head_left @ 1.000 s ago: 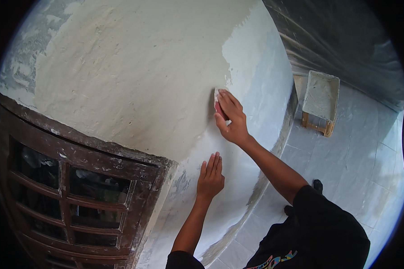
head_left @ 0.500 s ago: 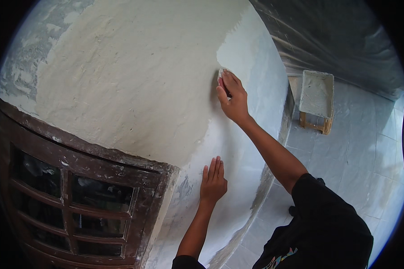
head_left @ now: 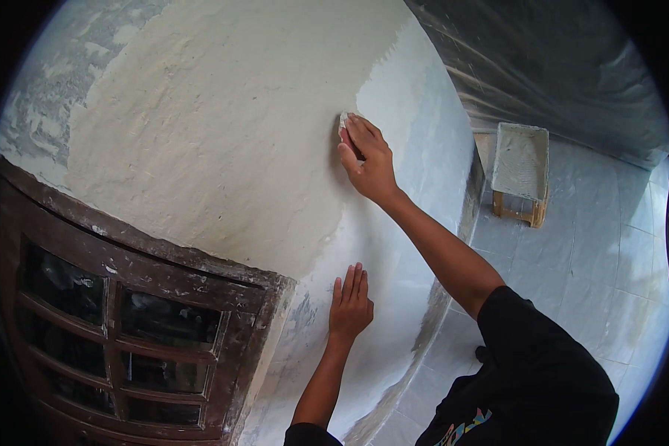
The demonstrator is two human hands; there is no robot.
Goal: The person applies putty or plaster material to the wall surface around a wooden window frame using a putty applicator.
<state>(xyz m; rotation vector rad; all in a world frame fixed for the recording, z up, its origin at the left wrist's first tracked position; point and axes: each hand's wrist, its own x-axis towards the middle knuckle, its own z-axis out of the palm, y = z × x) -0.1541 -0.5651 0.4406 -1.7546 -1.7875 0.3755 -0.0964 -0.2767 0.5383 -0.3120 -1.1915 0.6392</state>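
My right hand [head_left: 369,162] is closed round a small, dusty red block [head_left: 346,134] with a whitish edge. It holds the block against the wall, on the beige plaster [head_left: 223,126] just left of the border with the white area [head_left: 405,97]. Fingers and palm hide most of the block, so its exact kind cannot be told. Lower down, my left hand [head_left: 351,308] rests flat on the white part of the wall, fingers stretched upward and holding nothing.
A dark brown wooden frame with glass panes [head_left: 167,316] is set in the wall at lower left. At right, a whitish-smeared tray [head_left: 522,160] sits on a small wooden stool [head_left: 537,215] on grey floor tiles [head_left: 580,245]. Plastic sheeting [head_left: 550,67] hangs behind it.
My right hand has moved a short way left with the block, further onto the beige plaster. My left hand stays in nearly the same place on the wall.
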